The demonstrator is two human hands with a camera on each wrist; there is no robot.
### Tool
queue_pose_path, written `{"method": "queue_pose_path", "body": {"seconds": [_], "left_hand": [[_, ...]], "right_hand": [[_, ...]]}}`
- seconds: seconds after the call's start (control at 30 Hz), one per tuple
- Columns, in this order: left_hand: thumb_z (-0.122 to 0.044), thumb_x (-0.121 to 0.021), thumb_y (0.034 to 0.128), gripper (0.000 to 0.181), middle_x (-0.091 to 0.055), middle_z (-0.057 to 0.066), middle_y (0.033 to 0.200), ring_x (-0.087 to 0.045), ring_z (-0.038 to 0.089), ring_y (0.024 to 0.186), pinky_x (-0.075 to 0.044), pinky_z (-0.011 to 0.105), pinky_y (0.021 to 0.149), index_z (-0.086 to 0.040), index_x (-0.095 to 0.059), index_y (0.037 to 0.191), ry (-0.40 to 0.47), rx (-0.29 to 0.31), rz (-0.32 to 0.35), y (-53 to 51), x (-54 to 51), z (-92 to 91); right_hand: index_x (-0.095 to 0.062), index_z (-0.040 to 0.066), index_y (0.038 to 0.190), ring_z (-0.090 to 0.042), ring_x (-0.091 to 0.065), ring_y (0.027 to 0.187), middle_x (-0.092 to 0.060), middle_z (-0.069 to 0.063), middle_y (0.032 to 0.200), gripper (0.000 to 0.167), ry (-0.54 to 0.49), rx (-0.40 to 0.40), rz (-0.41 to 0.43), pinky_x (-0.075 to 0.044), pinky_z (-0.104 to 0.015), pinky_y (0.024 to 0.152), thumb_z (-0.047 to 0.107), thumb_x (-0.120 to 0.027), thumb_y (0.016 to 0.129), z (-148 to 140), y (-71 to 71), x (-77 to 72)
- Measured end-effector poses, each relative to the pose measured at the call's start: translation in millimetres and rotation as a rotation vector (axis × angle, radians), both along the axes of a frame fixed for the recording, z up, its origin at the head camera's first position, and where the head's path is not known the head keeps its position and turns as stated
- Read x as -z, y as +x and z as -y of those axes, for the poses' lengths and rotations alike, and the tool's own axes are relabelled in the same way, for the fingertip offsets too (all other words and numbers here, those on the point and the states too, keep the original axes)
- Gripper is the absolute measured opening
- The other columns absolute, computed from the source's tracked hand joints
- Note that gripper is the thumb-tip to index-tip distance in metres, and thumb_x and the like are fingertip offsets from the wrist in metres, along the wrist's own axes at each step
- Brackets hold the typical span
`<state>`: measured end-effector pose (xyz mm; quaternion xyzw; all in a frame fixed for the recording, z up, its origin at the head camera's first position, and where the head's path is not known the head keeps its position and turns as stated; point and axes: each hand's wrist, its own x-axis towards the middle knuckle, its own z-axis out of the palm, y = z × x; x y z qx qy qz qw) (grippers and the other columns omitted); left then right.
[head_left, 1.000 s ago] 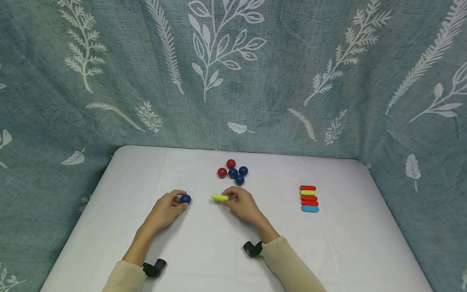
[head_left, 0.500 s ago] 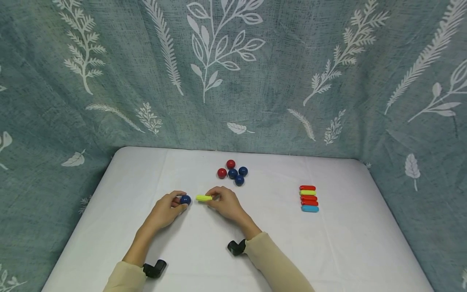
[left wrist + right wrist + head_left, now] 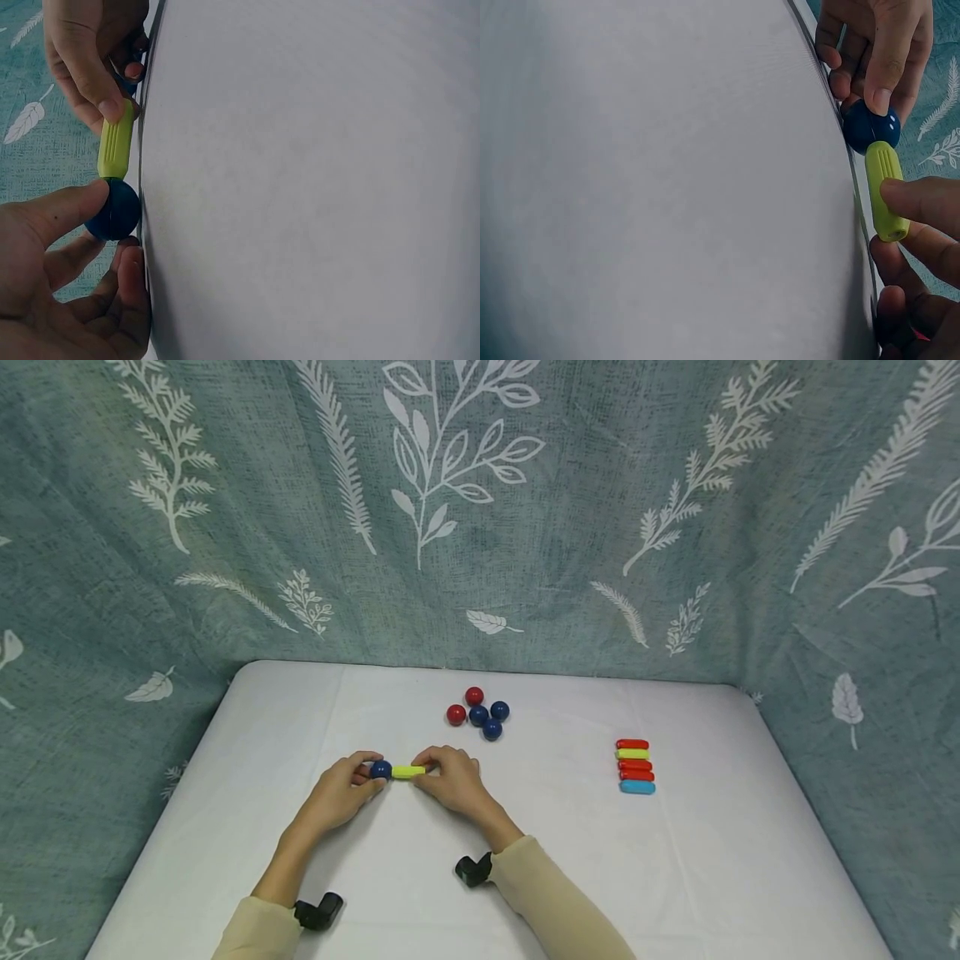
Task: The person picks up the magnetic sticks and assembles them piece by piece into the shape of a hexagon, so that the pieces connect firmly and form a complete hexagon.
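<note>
rod (image 3: 115, 148) against blue ball (image 3: 120, 211)

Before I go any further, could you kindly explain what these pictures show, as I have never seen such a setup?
There is no machine: a person works bare-handed. The wide picture comes from a camera on the head; the two close ones come from a black camera on each wrist. The left hand pinches a blue ball; the right hand pinches a yellow-green stick, whose end touches that ball. Farther back on the white surface lie two red balls and three more blue balls. Off to the right is a row of five sticks: three red, one yellow-green, one blue.
</note>
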<state>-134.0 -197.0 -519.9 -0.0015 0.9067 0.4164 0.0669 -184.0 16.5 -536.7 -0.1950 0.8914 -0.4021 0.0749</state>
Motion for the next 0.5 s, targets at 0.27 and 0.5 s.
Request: {"method": "queue_pose_path", "body": {"seconds": [0.27, 0.5], "left_hand": [[-0.018, -0.071, 0.0935, 0.043, -0.060, 0.015, 0.114, -0.060, 0.027, 0.100, -0.050, 0.046, 0.082, -0.006, -0.060, 0.133, -0.028, 0.008, -0.031, -2.6, -0.9, -2.0], [-0.017, -0.076, 0.0901, 0.042, -0.056, 0.019, 0.122, -0.056, 0.036, 0.112, -0.046, 0.055, 0.093, -0.011, -0.065, 0.131, -0.059, 0.109, -0.108, -10.7, -0.3, -11.4]], "right_hand": [[-0.074, 0.019, 0.106, -0.010, -0.050, 0.073, -0.070, 0.010, 0.093, 0.019, -0.066, -0.010, 0.040, -0.034, -0.034, 0.075, 0.020, -0.077, 0.088, -6, -2.8, 3.3], [-0.074, 0.020, 0.108, -0.008, -0.050, 0.067, -0.070, 0.011, 0.094, 0.020, -0.132, -0.005, 0.112, -0.039, -0.025, 0.058, 0.019, -0.077, 0.089, -10, -3.1, 5.1]]}}
